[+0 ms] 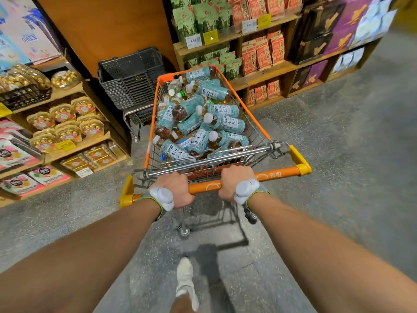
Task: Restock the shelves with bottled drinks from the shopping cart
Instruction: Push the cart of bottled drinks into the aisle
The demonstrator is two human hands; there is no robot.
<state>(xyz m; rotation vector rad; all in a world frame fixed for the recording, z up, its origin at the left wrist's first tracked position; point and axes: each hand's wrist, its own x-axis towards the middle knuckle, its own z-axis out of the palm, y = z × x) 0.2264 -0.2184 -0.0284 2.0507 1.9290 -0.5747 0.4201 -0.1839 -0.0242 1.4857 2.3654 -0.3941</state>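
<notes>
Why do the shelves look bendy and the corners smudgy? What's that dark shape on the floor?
Head view: the wide-angle lens bends the shelves near the edges; the purple boxes top right are blurred; the bottles, and the left hand and right hand gripping the cart handle, look sharp; the dark shape is shadow on the floor below the cart.

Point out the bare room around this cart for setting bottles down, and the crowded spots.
Bare floor lies right of the cart, up to the snack shelves, and left of the handle, in front of the chocolate shelves. Crowded: the cart is heaped with bottles, stacked baskets crowd its front-left side, both shelf units look full.
</notes>
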